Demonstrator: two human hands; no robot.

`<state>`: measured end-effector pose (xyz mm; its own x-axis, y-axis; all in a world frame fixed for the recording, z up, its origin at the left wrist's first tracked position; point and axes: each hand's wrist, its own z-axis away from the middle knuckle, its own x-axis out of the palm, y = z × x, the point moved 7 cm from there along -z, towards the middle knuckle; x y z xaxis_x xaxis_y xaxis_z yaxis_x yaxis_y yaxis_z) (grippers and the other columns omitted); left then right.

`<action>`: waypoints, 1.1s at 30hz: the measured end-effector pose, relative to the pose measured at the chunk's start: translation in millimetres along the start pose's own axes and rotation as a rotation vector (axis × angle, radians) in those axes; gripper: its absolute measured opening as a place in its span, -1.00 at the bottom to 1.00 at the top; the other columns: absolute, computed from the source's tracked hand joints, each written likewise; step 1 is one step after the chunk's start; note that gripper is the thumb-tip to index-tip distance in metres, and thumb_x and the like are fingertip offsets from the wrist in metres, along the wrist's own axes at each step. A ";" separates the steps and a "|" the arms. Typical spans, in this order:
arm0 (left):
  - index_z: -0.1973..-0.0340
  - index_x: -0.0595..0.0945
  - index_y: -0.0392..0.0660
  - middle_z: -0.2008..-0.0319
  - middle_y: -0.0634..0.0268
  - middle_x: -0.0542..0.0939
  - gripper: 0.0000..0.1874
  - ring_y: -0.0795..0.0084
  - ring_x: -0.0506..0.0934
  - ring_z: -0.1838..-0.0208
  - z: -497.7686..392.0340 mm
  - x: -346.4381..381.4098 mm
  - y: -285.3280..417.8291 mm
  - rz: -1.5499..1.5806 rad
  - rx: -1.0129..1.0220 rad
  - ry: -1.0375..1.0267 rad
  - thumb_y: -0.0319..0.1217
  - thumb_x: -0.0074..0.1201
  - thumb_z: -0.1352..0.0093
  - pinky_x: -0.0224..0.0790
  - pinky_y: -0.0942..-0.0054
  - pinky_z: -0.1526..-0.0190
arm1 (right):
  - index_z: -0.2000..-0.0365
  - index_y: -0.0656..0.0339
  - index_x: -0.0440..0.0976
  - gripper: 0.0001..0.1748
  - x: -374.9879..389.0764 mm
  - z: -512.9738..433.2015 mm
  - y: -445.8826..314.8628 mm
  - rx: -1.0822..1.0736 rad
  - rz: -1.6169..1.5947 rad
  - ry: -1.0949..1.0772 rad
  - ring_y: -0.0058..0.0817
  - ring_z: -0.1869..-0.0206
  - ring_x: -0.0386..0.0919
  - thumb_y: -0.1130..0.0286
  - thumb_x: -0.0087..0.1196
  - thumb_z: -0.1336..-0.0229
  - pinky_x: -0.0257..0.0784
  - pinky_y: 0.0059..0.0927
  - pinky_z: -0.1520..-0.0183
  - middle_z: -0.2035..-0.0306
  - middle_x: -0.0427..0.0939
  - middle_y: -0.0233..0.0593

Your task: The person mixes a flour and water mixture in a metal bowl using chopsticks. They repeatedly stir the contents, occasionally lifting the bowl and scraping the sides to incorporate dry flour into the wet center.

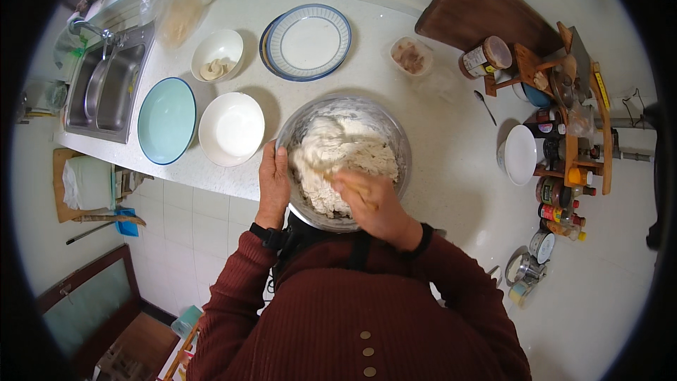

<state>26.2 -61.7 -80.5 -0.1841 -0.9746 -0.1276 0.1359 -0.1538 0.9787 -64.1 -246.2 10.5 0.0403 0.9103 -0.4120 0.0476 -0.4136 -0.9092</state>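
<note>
A stainless steel mixing bowl (404, 140) stands at the counter's front edge, close to my body. Inside it lies a shaggy, floury dough (370, 156), with loose white flour toward the far side. My left hand (274, 182) holds the bowl by its left wall, thumb at the rim. My right hand (376, 203) is over the bowl's near right part, closed around wooden chopsticks (364, 190). Their far ends reach the dough, where motion blur hides the tips. A white bowl (231, 129) stands just left of the mixing bowl.
Left are a pale green bowl (166, 120), a white bowl with a pale paste (217, 55) and a double sink (108, 87). Stacked plates (307, 42) and a plastic tub (411, 56) sit behind. Rightward are a spoon (485, 107), a jar (485, 57), a cutting board (486, 8) and several bottles (555, 212).
</note>
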 end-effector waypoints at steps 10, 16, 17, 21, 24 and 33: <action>-0.23 0.51 -0.25 0.03 0.27 0.56 -0.61 0.46 0.44 -0.06 0.6 -0.7 0.8 0.012 0.006 0.033 -0.21 -0.17 -0.72 0.31 0.45 -0.19 | 0.09 0.45 0.61 -0.84 -105.0 64.4 -3.5 0.162 -0.180 0.208 -0.52 0.24 0.69 0.60 0.11 -0.41 0.60 -0.48 0.13 0.19 0.74 -0.18; -0.24 0.51 -0.28 -0.04 0.20 0.60 -0.62 0.40 0.48 -0.12 0.6 -2.3 -3.3 0.009 -0.013 0.058 -0.26 -0.15 -0.70 0.33 0.41 -0.24 | 0.10 0.43 0.61 -0.85 -92.5 12.4 39.7 0.058 -0.052 0.318 -0.58 0.34 0.63 0.60 0.13 -0.40 0.52 -0.53 0.24 0.31 0.72 -0.14; -0.29 0.48 -0.30 -0.11 0.18 0.59 -0.58 0.40 0.47 -0.18 -0.3 -2.5 -7.2 -0.003 -0.053 0.043 -0.25 -0.15 -0.70 0.30 0.42 -0.28 | 0.10 0.42 0.61 -0.86 -86.4 2.4 44.5 0.048 0.012 0.317 -0.59 0.37 0.61 0.59 0.14 -0.39 0.50 -0.53 0.28 0.34 0.71 -0.14; -0.32 0.48 -0.31 -0.16 0.20 0.58 -0.56 0.42 0.46 -0.21 -1.4 -2.6 -14.3 -0.014 -0.038 0.007 -0.25 -0.16 -0.70 0.28 0.44 -0.31 | 0.16 0.37 0.63 -0.89 -55.6 -26.9 37.3 -0.112 0.047 0.310 -0.51 0.42 0.59 0.59 0.15 -0.36 0.49 -0.46 0.34 0.34 0.68 -0.12; -0.18 0.53 -0.28 -0.01 0.26 0.57 -0.64 0.47 0.44 -0.08 -5.4 -1.3 -13.5 -0.025 0.045 0.018 -0.27 -0.17 -0.71 0.29 0.47 -0.21 | 0.18 0.32 0.65 -0.87 -22.7 -34.6 21.0 -0.105 0.249 0.148 -0.35 0.35 0.64 0.62 0.13 -0.35 0.55 -0.43 0.30 0.25 0.72 -0.09; -0.17 0.52 -0.27 0.07 0.12 0.60 -0.67 0.35 0.48 -0.01 -5.7 2.4 -20.2 0.065 0.019 -0.015 -0.28 -0.18 -0.70 0.36 0.38 -0.13 | 0.00 0.39 0.61 -0.78 -32.2 58.8 -31.1 0.135 0.013 0.140 -0.41 0.21 0.72 0.55 0.14 -0.41 0.58 -0.40 0.15 0.20 0.73 -0.04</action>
<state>28.5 -61.9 -101.5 -0.1898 -0.9799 -0.0614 0.1295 -0.0869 0.9878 -125.6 -261.6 48.5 0.1787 0.8898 -0.4199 -0.0875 -0.4107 -0.9075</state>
